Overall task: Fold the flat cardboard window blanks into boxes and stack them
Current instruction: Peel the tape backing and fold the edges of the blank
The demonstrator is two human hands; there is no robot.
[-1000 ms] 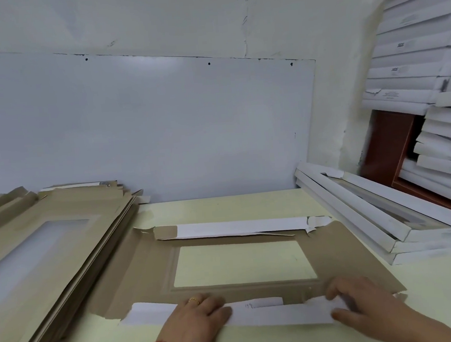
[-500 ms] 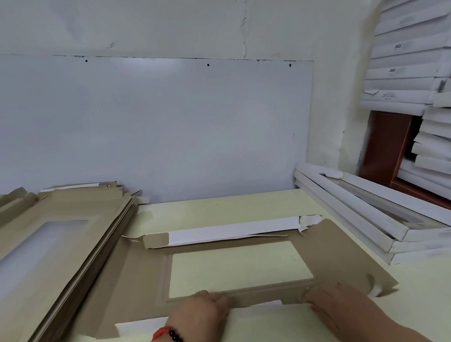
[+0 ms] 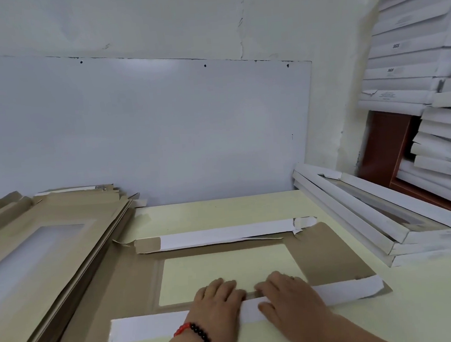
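Note:
A flat brown cardboard window blank [image 3: 330, 254] lies on the pale yellow table in front of me, brown side up, its rectangular window showing the tabletop. Its far long flap [image 3: 224, 234] is folded over, white side up. The near long flap [image 3: 150, 326] is folded over too, a white strip along the front. My left hand [image 3: 216, 303], with a red and black bead bracelet, and my right hand [image 3: 288, 298] lie side by side on the middle of that near flap, fingers flat, pressing it down.
A slanted pile of flat brown blanks [image 3: 36, 256] fills the left side. Folded white boxes [image 3: 385, 225] are stacked at the right on the table [image 3: 431, 303], with more white boxes [image 3: 413, 75] piled high on a shelf beyond. A white panel backs the table.
The near flap, half lifted half a second ago, now lies folded flat on the blank. Both hands have come together at its middle; the blank sits slightly nearer me.

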